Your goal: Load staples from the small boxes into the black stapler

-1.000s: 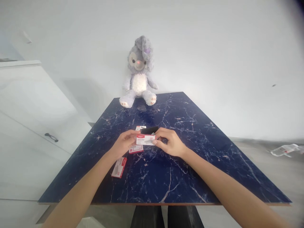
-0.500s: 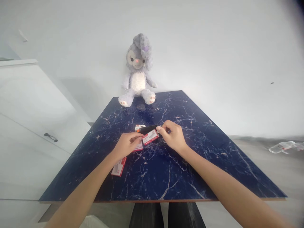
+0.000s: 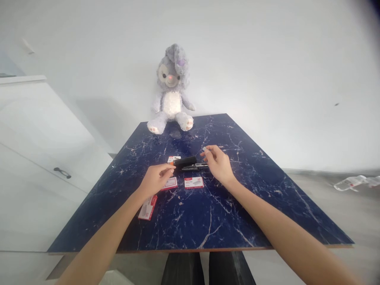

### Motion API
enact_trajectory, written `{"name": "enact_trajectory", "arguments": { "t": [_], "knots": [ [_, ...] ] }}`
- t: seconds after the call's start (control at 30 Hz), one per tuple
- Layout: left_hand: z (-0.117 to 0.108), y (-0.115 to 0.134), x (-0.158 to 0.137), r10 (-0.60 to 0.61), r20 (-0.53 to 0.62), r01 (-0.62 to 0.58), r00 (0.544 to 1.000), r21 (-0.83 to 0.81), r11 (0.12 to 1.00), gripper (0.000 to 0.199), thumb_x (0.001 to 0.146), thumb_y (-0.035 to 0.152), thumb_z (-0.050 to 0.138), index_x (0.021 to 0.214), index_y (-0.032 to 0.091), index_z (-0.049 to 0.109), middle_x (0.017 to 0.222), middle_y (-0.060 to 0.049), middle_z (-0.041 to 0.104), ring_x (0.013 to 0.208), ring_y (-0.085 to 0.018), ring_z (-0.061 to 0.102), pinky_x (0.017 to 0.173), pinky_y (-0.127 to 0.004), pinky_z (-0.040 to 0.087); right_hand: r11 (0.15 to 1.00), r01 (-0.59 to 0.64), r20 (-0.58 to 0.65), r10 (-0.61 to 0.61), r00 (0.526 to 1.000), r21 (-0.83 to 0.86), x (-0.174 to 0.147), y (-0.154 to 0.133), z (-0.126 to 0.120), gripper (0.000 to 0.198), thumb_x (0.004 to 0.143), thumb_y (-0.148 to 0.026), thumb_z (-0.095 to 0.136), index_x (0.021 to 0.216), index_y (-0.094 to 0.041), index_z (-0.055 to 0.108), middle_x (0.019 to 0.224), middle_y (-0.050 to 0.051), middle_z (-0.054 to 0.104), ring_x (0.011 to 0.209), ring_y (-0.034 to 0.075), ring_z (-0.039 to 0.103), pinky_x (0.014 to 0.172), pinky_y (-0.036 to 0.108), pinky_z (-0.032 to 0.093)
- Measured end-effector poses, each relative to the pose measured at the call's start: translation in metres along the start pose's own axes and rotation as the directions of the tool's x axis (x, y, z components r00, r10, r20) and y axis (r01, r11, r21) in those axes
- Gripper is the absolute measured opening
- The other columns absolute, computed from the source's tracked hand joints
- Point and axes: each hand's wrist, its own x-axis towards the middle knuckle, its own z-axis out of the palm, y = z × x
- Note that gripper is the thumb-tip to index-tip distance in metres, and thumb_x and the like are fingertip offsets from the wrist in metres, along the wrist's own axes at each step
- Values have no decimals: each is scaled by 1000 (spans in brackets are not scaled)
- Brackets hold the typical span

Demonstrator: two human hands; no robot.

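A black stapler with an orange patch at its left end lies in the middle of the table, its top swung up from the metal magazine. My left hand is closed at the stapler's left end, fingertips against it. Between the thumb and fingers of my right hand is a small silver strip of staples, raised just beyond the stapler's right end. A red and white staple box lies flat in front of the stapler. A second box sits partly behind my left fingers.
Another red and white box lies nearer, by my left forearm, and a small box stands behind the stapler. A grey plush rabbit sits at the back of the blue marbled table. A white cabinet stands at left.
The staple box that was between my hands now lies on the table. My right hand has moved slightly right and now holds the staple strip. My left hand has shifted slightly left.
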Motion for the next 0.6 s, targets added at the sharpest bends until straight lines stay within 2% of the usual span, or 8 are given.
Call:
{"name": "enact_trajectory", "arguments": {
  "t": [0.13, 0.23, 0.33, 0.43, 0.6],
  "knots": [
    [1, 0, 0, 9, 13, -10, 1000, 31, 999, 26, 90, 37, 60, 104, 24, 78, 88, -6, 78, 75, -22, 69, 71, -29, 48, 994, -11, -61, 4, 998, -109, 5, 3, -6, 30, 94, -38, 47, 109, -21, 67, 71, 2, 71, 59, 18, 62, 63, 31, 46],
    [1, 1, -1, 2, 35, -5, 999, 59, 998, 27, 91, 37, 58, 104, 25, 78, 90, -5, 78, 74, -21, 68, 69, -29, 47, 986, -72, -37, 67, 997, -150, 9, 6, -10, 27, 91, -36, 51, 104, -21, 70, 74, 2, 73, 64, 19, 65, 67, 32, 47],
    [2, 2, -2, 11, 58, -15, 998, 70, 997, 27, 91, 38, 58, 105, 25, 78, 91, -5, 77, 74, -20, 67, 68, -28, 47, 983, -75, 26, 80, 996, -167, 11, 10, -11, 27, 89, -36, 55, 107, -22, 70, 81, 2, 76, 66, 18, 65, 71, 32, 48],
    [2, 2, -2, 23, 64, -28, 998, 70, 997, 28, 91, 37, 58, 105, 25, 78, 91, -5, 77, 73, -20, 67, 69, -28, 47, 985, -27, 86, 42, 995, -168, 11, 13, -8, 29, 91, -39, 55, 109, -23, 70, 85, 3, 76, 70, 18, 65, 72, 32, 48],
    [1, 0, -2, 28, 52, -32, 998, 83, 996, 28, 92, 37, 57, 104, 23, 78, 89, -4, 77, 72, -19, 67, 68, -27, 47, 956, 133, 242, -68, 968, -261, 11, 17, -6, 23, 86, -43, 65, 98, -27, 76, 101, 4, 73, 96, 23, 64, 89, 38, 46]
  ]
}}
